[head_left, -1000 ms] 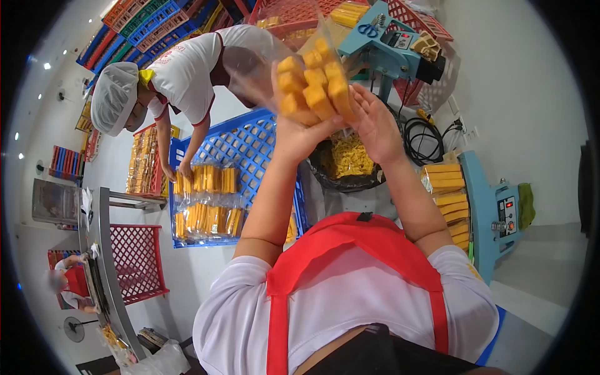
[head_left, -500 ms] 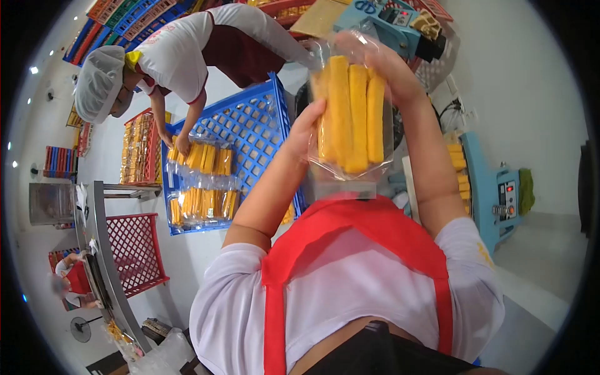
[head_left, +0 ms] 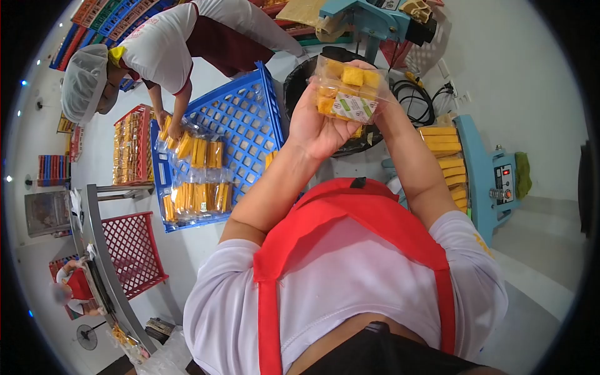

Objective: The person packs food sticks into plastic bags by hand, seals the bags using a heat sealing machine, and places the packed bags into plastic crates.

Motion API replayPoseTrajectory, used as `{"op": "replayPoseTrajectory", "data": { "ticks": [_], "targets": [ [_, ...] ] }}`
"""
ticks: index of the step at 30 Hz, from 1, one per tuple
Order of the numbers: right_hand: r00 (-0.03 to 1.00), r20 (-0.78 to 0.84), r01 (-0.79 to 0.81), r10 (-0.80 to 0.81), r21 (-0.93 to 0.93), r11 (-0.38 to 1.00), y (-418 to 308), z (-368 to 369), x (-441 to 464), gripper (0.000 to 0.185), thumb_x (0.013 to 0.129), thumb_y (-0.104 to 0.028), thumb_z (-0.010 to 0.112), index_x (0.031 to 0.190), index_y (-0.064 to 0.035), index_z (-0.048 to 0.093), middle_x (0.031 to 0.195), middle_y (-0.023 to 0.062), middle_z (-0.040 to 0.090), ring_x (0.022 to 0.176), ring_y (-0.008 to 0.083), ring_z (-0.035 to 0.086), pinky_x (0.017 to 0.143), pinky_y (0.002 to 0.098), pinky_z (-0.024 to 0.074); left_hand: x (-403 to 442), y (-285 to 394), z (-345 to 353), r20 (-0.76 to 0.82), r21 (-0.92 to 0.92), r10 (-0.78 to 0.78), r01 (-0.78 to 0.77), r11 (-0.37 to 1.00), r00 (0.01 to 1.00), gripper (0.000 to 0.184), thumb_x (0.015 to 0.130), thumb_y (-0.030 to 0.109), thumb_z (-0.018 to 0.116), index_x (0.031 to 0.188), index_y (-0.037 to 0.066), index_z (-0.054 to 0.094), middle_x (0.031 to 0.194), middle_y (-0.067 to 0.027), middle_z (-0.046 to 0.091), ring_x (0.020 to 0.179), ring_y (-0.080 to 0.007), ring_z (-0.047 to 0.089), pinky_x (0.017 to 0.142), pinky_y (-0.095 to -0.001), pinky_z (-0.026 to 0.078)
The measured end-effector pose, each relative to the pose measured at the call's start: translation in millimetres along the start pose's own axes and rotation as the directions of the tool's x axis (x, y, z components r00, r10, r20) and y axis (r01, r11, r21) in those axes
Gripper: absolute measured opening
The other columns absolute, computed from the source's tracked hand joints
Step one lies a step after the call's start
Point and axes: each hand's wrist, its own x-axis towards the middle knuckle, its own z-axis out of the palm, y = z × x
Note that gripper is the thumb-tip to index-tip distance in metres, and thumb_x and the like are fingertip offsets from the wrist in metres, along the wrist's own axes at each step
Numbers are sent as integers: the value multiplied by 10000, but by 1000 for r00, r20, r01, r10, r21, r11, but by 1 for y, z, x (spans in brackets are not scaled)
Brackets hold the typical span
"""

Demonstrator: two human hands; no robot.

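In front of my chest I hold a clear plastic pack of yellow bread-like sticks, tilted so the blunt ends of the sticks face me. A small white printed packet or label with green marks shows at its lower side. My left hand supports the pack from below and the left, fingers curled under it. My right hand grips its right side; most of those fingers are hidden behind the pack. Beneath both hands is a black bin or bag-lined tub.
A blue crate with packed sticks stands left, where a co-worker bends with both hands over the packs. At right is a blue-green sealing machine beside stacked sticks. Another similar machine and black cables lie ahead.
The pack has tipped from upright, long sides showing, to end-on, and sits slightly higher. My left hand has turned palm-up under it. The black bin is now more visible.
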Motion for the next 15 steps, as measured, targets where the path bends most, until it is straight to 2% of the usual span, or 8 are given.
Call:
{"op": "replayPoseTrajectory", "data": {
  "ticks": [3, 6, 8, 9, 11, 13, 14, 15],
  "targets": [
    [997, -51, -50, 52, 27, 998, -2, 1, 0, 318, 822, -205, 380, 916, 43, 556, 908, 143, 602, 805, 244, 588, 769, 346, 449, -2, -1, 3, 22, 2, 2, -2, 1000, 1000, 437, 883, 348, 331, 1169, 26, 405, 1168, -163, 453, 1055, -313, 464, 883, -453, 396],
    [993, 118, 14, -16, 14, 1000, -7, -1, 0, 334, 823, -192, 369, 980, 54, 533, 973, 150, 581, 873, 235, 571, 811, 343, 430, -4, 3, 1, 91, -1, -57, 58, 998, 994, 453, 874, 345, 349, 1199, 31, 378, 1180, -165, 444, 1068, -316, 454, 881, -446, 396],
    [996, -72, 33, -47, -187, 982, -15, 20, 0, 386, 839, -224, 376, 1055, 76, 485, 1047, 157, 547, 954, 235, 536, 859, 341, 399, -4, 9, -5, 137, -18, -104, 107, 994, 985, 467, 869, 344, 356, 1218, 34, 359, 1191, -167, 434, 1075, -319, 448, 881, -444, 395],
    [997, -75, 19, -34, -186, 982, -19, 27, -1, 386, 839, -224, 376, 1055, 76, 485, 1047, 157, 547, 954, 235, 536, 859, 341, 399, -3, 13, -8, 112, 16, -102, 101, 995, 988, 469, 866, 334, 360, 1225, 34, 351, 1204, -170, 422, 1081, -320, 443, 880, -439, 396],
    [968, 14, 209, -252, -609, 765, -27, 37, -3, 447, 854, -276, 388, 1117, 82, 435, 1101, 170, 513, 1014, 244, 502, 900, 347, 367, -6, 21, -16, 58, 74, -77, 72, 995, 995, 474, 859, 314, 368, 1240, 33, 333, 1230, -176, 398, 1092, -321, 435, 879, -428, 399],
    [967, -7, 197, -253, -607, 770, -37, 36, -6, 432, 855, -283, 407, 1087, 77, 459, 1074, 167, 525, 1001, 241, 505, 890, 342, 369, -20, 28, -22, -6, 128, -23, 23, 991, 1000, 483, 853, 294, 376, 1254, 33, 315, 1255, -182, 373, 1103, -323, 426, 878, -418, 401],
    [961, -28, 202, -276, -612, 765, -44, 31, -8, 419, 855, -290, 426, 1057, 73, 483, 1048, 164, 537, 988, 237, 507, 880, 337, 370, -29, 30, -23, 53, 88, -110, 106, 990, 992, 485, 855, 308, 382, 1245, 24, 326, 1244, -183, 389, 1110, -325, 421, 887, -435, 388],
    [977, 58, 178, -204, -745, 643, -49, 26, -12, 370, 851, -265, 444, 1007, 63, 514, 983, 153, 557, 923, 223, 528, 828, 316, 396, -34, 29, -22, 47, 67, -60, 56, 996, 997, 485, 855, 308, 382, 1245, 24, 326, 1244, -183, 389, 1110, -325, 421, 887, -435, 388]
  ]
}}
